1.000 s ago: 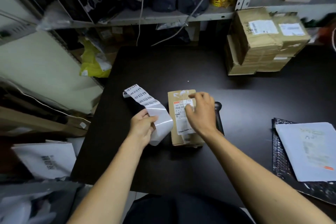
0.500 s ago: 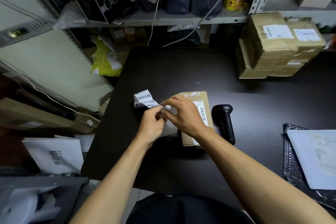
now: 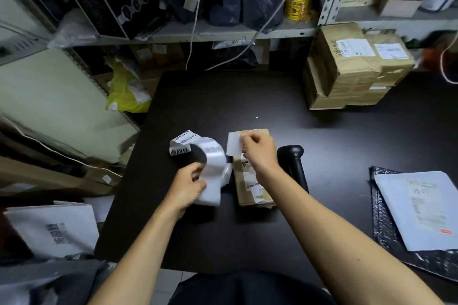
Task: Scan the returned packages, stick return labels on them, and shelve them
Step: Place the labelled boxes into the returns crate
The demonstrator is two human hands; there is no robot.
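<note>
A small brown cardboard package (image 3: 255,184) with white shipping labels lies flat in the middle of the dark table (image 3: 247,96). My right hand (image 3: 260,152) hovers over its far end and pinches a single white return label (image 3: 233,144), blank side toward me. My left hand (image 3: 189,184) grips a curling strip of label backing (image 3: 210,168), whose far end still carries printed labels (image 3: 182,146). A black barcode scanner (image 3: 293,167) lies on the table just right of the package.
Stacked brown boxes (image 3: 352,67) stand at the table's back right. A white mailer on a black bubble envelope (image 3: 418,208) lies at the right edge. Shelves (image 3: 223,32) with bags, a black box and a yellow tape roll (image 3: 297,5) run along the back. White bags (image 3: 52,230) sit low at left.
My right hand peeled one label off the strip and carried it right, over the package. My left hand dropped lower with the backing strip. The head view shifted slightly.
</note>
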